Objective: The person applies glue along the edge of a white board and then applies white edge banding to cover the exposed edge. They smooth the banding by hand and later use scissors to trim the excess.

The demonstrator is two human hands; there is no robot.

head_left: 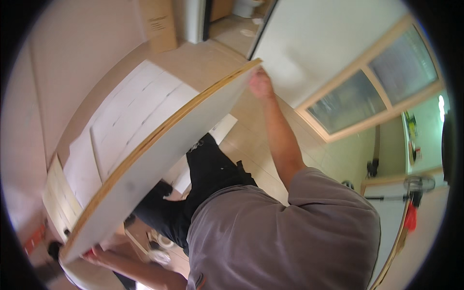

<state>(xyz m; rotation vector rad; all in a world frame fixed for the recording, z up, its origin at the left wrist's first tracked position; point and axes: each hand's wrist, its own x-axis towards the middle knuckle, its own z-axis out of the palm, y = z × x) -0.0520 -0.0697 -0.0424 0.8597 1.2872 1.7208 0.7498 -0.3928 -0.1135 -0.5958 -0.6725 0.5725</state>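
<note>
A long white-faced board (193, 126) with a bare wood-coloured edge is held on a slant in front of my body. At its far right end my right hand (262, 84) is closed on the edge, the arm stretched out. My left hand (95, 254) grips the opposite end at the lower left. Something small and red shows by its fingers, too unclear to name. Part of the left fingers is hidden by the board. White sheets (140, 99) with dark streaks lie on the floor beyond the board.
A cardboard box (162, 26) stands by the wall near a doorway with a toilet (246, 7) beyond. Wood-framed glass panels (348, 101) are at the right, with a fan (419, 183) and a red bag (411, 216) lower down. Rolls of tape (164, 240) lie near my feet.
</note>
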